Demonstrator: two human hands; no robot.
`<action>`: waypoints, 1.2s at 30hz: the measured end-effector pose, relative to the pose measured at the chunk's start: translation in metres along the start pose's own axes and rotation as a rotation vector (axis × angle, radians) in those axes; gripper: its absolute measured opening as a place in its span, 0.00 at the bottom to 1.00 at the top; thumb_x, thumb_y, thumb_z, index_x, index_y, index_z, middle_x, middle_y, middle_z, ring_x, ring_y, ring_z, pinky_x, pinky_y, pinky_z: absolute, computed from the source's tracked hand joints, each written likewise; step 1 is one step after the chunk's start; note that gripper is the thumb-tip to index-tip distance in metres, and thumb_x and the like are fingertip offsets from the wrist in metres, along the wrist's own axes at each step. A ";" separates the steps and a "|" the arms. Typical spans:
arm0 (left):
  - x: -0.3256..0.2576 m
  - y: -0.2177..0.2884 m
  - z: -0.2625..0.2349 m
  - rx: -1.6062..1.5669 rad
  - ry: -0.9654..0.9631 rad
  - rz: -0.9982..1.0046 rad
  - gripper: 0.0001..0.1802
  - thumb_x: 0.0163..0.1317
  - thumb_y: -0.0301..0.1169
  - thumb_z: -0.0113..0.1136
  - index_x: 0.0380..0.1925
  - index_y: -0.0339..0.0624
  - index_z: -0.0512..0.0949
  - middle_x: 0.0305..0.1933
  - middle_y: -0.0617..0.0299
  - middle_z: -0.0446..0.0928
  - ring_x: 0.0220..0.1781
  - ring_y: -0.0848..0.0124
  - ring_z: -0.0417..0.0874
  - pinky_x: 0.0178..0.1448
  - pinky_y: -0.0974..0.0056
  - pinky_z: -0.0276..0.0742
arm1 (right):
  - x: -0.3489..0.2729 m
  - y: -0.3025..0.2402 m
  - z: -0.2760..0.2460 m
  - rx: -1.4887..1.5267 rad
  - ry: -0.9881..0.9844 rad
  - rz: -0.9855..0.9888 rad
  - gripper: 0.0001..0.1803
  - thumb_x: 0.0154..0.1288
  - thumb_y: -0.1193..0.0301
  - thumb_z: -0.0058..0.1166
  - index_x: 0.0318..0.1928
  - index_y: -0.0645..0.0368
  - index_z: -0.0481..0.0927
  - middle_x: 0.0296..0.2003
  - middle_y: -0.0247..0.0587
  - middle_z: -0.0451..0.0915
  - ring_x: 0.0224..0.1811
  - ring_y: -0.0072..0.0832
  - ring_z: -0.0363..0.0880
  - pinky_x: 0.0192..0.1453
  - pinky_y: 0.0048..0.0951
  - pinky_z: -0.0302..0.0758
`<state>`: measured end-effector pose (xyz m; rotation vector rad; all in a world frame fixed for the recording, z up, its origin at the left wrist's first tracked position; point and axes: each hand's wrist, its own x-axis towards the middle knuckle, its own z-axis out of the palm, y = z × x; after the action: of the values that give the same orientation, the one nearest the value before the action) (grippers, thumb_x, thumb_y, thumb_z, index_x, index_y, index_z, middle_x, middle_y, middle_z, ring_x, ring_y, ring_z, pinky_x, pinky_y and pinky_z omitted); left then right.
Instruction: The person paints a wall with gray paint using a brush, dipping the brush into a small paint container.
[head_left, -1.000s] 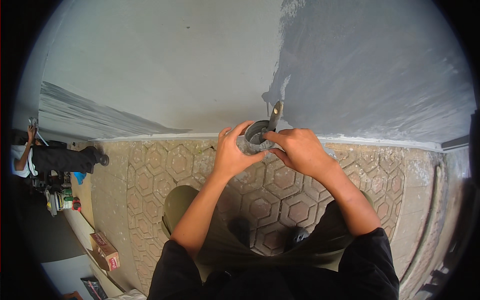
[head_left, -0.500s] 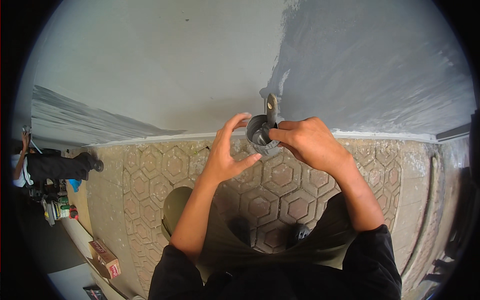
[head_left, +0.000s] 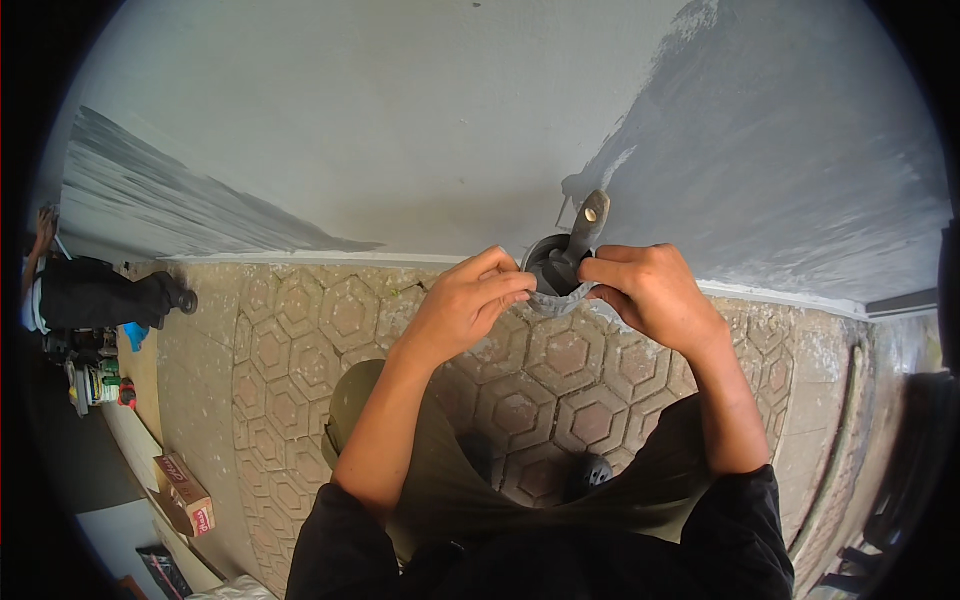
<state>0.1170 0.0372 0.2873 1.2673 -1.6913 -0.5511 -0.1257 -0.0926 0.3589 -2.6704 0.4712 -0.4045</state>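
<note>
Left hand (head_left: pixel 462 302) and right hand (head_left: pixel 655 297) each keep a pinching grip on the cup (head_left: pixel 556 304), above the pavement's (head_left: pixel 560 355) far edge, brush (head_left: pixel 590 224) inside; seemingly steadying it, which calls for staying level.

Between the fingertips of the left hand (head_left: pixel 450 312) and right hand (head_left: pixel 662 298) is the paint cup (head_left: pixel 558 302), touching both. In it stands the paintbrush (head_left: pixel 589 224), its handle leaning out just beyond the right fingers. The wall (head_left: pixel 400 130) rises before the fingers; paving (head_left: pixel 290 345) lies beneath. Well left is a co-worker (head_left: pixel 95 292); left and behind, a cardboard box (head_left: pixel 182 497).
</note>
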 end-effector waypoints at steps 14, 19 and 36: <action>-0.005 -0.020 -0.012 0.234 -0.157 -0.175 0.07 0.72 0.30 0.66 0.48 0.43 0.85 0.41 0.60 0.79 0.33 0.62 0.85 0.40 0.55 0.78 | 0.042 -0.027 -0.013 0.855 0.232 0.160 0.42 0.64 0.58 0.77 0.71 0.63 0.72 0.43 0.42 0.76 0.45 0.24 0.76 0.45 0.28 0.76; -0.002 -0.030 -0.008 0.179 -0.225 -0.154 0.09 0.74 0.34 0.64 0.49 0.44 0.85 0.42 0.59 0.79 0.39 0.56 0.84 0.46 0.51 0.77 | 0.125 -0.042 0.007 -0.647 0.794 0.002 0.59 0.70 0.33 0.57 0.83 0.66 0.56 0.80 0.80 0.45 0.82 0.80 0.37 0.80 0.75 0.50; -0.013 -0.040 0.000 0.159 -0.196 -0.070 0.09 0.72 0.33 0.65 0.48 0.45 0.86 0.44 0.59 0.81 0.43 0.53 0.84 0.50 0.48 0.78 | 0.116 -0.081 0.047 -0.945 0.272 0.135 0.72 0.57 0.36 0.72 0.83 0.74 0.50 0.80 0.87 0.44 0.82 0.86 0.42 0.79 0.84 0.47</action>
<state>0.1377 0.0348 0.2511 1.4292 -1.8893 -0.6086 0.0168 -0.0509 0.3765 -3.4478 1.1558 -0.6225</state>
